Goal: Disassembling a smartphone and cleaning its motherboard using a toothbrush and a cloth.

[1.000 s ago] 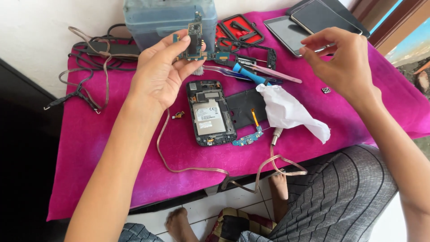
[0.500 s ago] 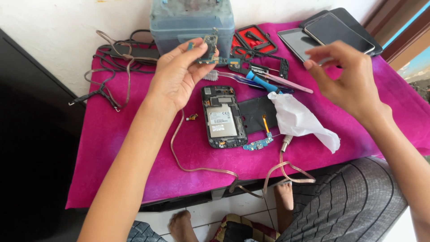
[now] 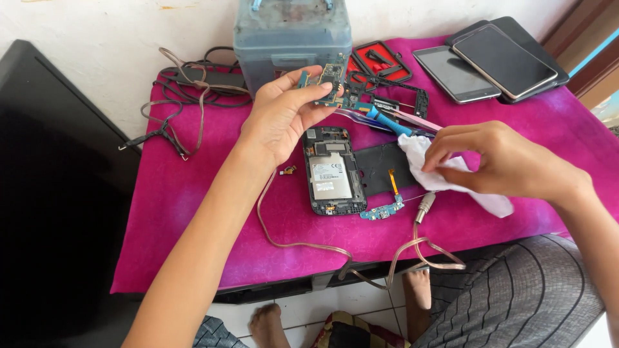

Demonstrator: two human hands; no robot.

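My left hand [image 3: 280, 116] holds a small green circuit board [image 3: 327, 82] up above the table, pinched between thumb and fingers. Below it lies an opened phone body [image 3: 332, 171] with its battery showing, on the magenta cloth [image 3: 193, 193]. My right hand [image 3: 500, 158] rests on a crumpled white tissue [image 3: 445, 177] and grips it, to the right of the phone. A black back cover [image 3: 380, 164] and a small flex part with an orange strip [image 3: 385, 207] lie between phone and tissue.
A grey-blue plastic box [image 3: 290, 35] stands at the back. Tweezers and a blue-handled tool [image 3: 387, 121] lie beside a red-and-black tool case [image 3: 380, 61]. Phones and a tablet [image 3: 496, 58] sit at the back right. Cables [image 3: 187, 90] trail at the left; a plug cable [image 3: 422, 209] hangs over the front edge.
My right hand has come down from the air at the right onto the white tissue. The left hand keeps holding the circuit board; the view has shifted a little.
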